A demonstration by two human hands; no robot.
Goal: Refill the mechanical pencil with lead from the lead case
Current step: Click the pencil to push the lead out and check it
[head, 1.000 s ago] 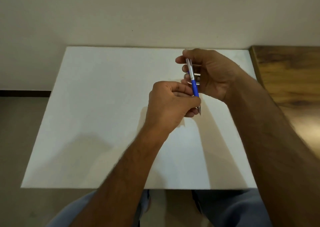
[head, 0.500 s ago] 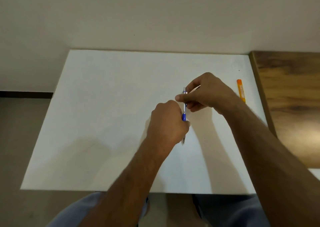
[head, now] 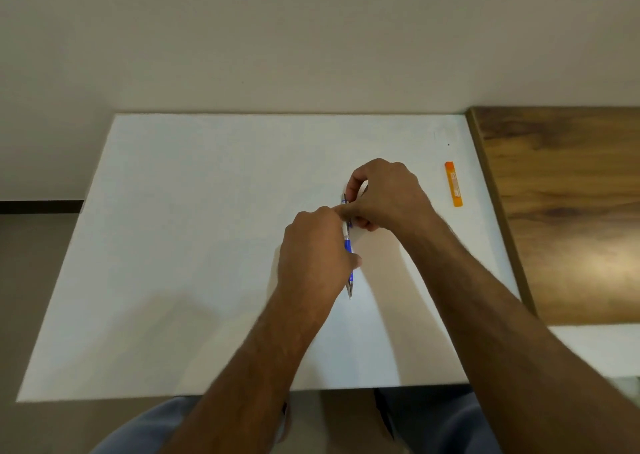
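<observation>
You hold the mechanical pencil (head: 347, 245) over the white table (head: 194, 245), a little right of its middle, with both hands on it. Your left hand (head: 313, 256) wraps the blue grip section, fingers curled round the barrel and thumb tip showing just beside it; the metal tip sticks out below your hand, pointing down toward you, and whether it touches the tabletop cannot be told. Your right hand (head: 384, 194) is at the pencil's upper, silver end, with thumb and fingers pinched round the top of the barrel. The two hands touch where your right thumb meets the knuckles of your left. The pencil stands nearly upright in the view, leaning slightly. What your right fingertips have between them, beyond the pencil's top, is too hidden to tell.

The orange lead case (head: 454, 183) lies flat on the table to the right of your right hand, apart from it and near the table's right edge, its long side running away from you. A dark wooden surface (head: 568, 211) adjoins the table on that side. Your blue-grey trouser legs (head: 446, 422) show below the near edge.
</observation>
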